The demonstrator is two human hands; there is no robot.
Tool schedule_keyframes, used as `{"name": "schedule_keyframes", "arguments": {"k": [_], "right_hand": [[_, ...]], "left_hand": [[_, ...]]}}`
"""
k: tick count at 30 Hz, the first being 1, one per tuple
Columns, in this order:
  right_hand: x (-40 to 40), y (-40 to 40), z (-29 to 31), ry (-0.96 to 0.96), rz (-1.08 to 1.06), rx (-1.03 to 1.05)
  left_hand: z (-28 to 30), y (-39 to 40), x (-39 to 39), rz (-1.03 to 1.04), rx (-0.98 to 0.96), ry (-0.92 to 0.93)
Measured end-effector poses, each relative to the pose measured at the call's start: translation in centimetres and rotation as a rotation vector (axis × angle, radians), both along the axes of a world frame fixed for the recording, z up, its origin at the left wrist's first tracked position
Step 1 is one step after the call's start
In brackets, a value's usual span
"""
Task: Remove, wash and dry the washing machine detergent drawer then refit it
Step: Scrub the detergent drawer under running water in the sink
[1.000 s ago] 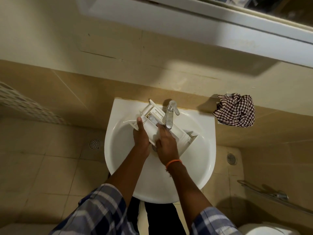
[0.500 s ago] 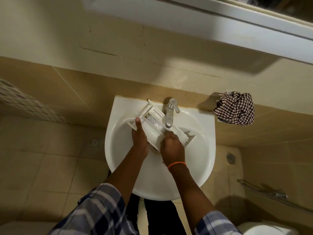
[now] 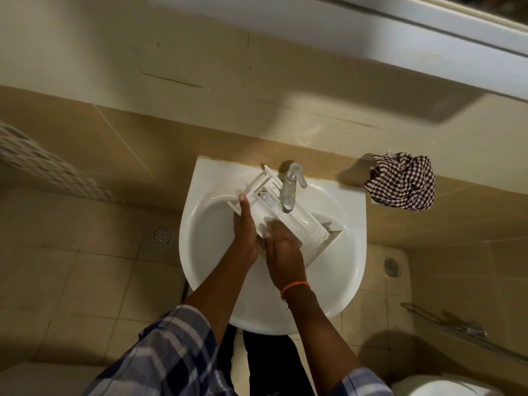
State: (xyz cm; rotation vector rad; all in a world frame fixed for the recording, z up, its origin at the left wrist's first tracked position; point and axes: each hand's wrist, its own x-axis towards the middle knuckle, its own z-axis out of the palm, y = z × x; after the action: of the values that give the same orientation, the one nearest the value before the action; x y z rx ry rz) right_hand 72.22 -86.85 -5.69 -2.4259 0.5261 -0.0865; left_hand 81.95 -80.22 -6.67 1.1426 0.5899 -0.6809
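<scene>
Washing step: I hold the drawer [image 3: 288, 215] under the tap [image 3: 290, 190].
Left hand [image 3: 245, 230] grips its edge, right hand [image 3: 281, 247] rubs it, fingers blurred; next, rinse the rest.

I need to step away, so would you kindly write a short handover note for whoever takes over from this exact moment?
Left hand: grips the near-left side of the detergent drawer, thumb up along its edge, steadying it.
Right hand: on the drawer's near side below the tap, apparently rubbing it; fingers blurred, so the grip is unclear.
Drawer: out of the machine, lying diagonally across the white basin, under the tap spout.
Checked cloth: hanging on the wall to the right, untouched.
Done: removal. In progress: washing.
Left: finish rinsing, dry (the cloth looks handy), refit.
</scene>
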Motion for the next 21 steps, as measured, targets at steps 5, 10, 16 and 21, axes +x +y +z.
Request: {"name": "schedule_keyframes", "arguments": {"k": [5, 10, 16, 21], "right_hand": [[2.6, -0.1, 0.3, 0.119, 0.226, 0.292], [1.0, -1.5, 0.6, 0.114, 0.157, 0.106], [-0.2, -1.4, 0.4, 0.121, -0.138, 0.032], [-1.2, -0.8, 1.0, 0.023, -0.29, 0.014]], "left_hand": [[1.0, 0.7, 0.0, -0.074, -0.034, 0.024], [0.2, 0.7, 0.4, -0.112, -0.006, 0.073], [-0.4, 0.6, -0.2, -0.108, 0.057, 0.144], [1.5, 0.4, -1.4, -0.142, 0.068, 0.129]]}}
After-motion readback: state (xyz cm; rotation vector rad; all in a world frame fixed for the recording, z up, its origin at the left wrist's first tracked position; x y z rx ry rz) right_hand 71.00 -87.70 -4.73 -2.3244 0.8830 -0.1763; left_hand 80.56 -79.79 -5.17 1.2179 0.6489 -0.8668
